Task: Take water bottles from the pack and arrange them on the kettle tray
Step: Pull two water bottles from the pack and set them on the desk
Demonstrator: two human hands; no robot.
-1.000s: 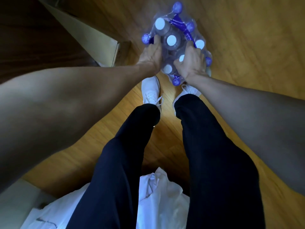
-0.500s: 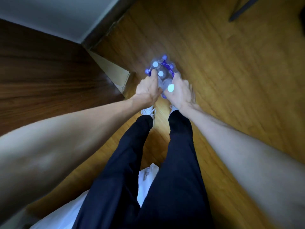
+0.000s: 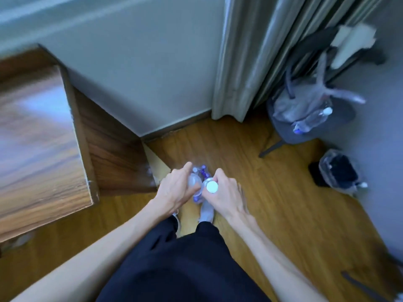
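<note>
We stand on a wooden floor (image 3: 250, 153) in a room corner, looking down past our dark trousers (image 3: 185, 258) and pale shoes (image 3: 206, 212). To the left, the corner of a wooden desk (image 3: 43, 149) juts out; its side panel comes down just left of the left hand. A pale wall (image 3: 141, 73) closes the far side, and a grey curtain (image 3: 250, 57) hangs to the floor at the far right. Further right, a grey chair (image 3: 309, 125) carries a clear plastic bag and a lying water bottle (image 3: 311, 120). A small bin with a plastic liner (image 3: 340, 171) stands on the floor nearer us, well apart from the hands.

The pack of water bottles (image 3: 201, 171) sits on the floor beyond our feet, with blue caps facing up; most of it is hidden behind the hands. The left hand (image 3: 176, 188) is curled around a clear bottle (image 3: 193, 182), its forefinger stretched out toward the far side. The right hand (image 3: 226, 192) is closed around another bottle, whose white cap (image 3: 212, 187) faces straight up at us, so its long axis runs upright, toward the camera. The two hands are close together, nearly touching above the pack.
</note>
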